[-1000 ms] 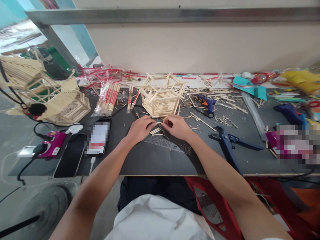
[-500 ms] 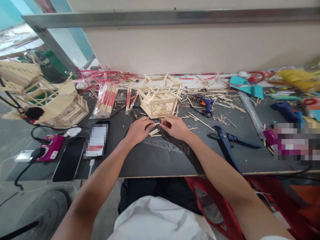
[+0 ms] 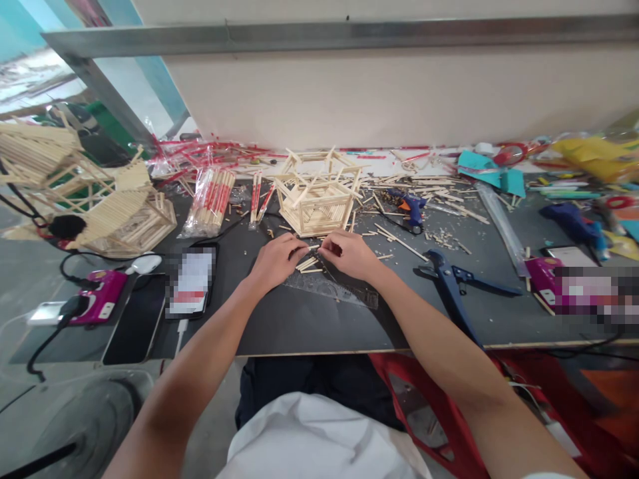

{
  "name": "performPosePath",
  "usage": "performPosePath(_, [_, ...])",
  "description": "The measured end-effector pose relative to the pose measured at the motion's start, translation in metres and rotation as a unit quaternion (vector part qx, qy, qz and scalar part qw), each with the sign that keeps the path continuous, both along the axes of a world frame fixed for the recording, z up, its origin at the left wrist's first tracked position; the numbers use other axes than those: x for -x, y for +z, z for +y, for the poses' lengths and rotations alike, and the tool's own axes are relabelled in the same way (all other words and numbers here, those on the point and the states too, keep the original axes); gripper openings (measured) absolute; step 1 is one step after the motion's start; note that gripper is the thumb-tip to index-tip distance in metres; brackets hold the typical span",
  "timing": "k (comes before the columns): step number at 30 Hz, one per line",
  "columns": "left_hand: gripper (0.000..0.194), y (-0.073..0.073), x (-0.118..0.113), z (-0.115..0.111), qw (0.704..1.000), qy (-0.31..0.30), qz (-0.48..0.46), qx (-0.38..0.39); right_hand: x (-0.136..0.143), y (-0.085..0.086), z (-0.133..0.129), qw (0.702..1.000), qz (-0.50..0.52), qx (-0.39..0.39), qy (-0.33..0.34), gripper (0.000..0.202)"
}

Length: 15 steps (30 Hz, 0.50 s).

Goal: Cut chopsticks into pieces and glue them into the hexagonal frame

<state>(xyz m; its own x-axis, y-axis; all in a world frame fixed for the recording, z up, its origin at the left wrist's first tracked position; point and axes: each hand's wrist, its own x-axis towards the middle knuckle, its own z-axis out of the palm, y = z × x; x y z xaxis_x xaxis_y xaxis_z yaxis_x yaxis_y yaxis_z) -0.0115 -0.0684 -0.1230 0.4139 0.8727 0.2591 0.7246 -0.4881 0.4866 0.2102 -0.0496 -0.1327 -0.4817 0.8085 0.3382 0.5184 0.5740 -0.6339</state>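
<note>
Between my two hands is a short wooden stick [image 3: 313, 247], its ends pinched by the fingertips of my left hand [image 3: 278, 258] and my right hand [image 3: 351, 254]. Both hands are closed. Just below them, several cut stick pieces [image 3: 310, 265] lie on a clear plastic sheet or ruler [image 3: 344, 291]. Right behind my hands stands a many-sided frame built of wooden sticks [image 3: 319, 199], open at the top.
Blue cutting pliers [image 3: 452, 283] and a blue glue gun [image 3: 413, 211] lie to the right. Bagged chopsticks [image 3: 212, 199], a phone [image 3: 192, 279] and a magenta power strip [image 3: 100, 296] are on the left. A larger stick model [image 3: 120, 206] stands at far left. Scraps litter the back.
Almost nothing differs. My hands stay in place around the short stick, and the view has shifted very slightly.
</note>
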Motion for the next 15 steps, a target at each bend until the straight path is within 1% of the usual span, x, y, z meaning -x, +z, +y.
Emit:
performPosePath(11, [0.025,0.0001,0.0008,-0.0011,1.0,0.002,-0.001,-0.008,0.0016,0.0013,-0.0008,1.0,-0.006,-0.022,-0.013,0.031])
performPosePath(15, [0.025,0.0007,0.0,-0.0011,1.0,0.002,0.002,-0.006,0.0016,0.0022,-0.0005,1.0,0.001,-0.022,-0.009,0.03])
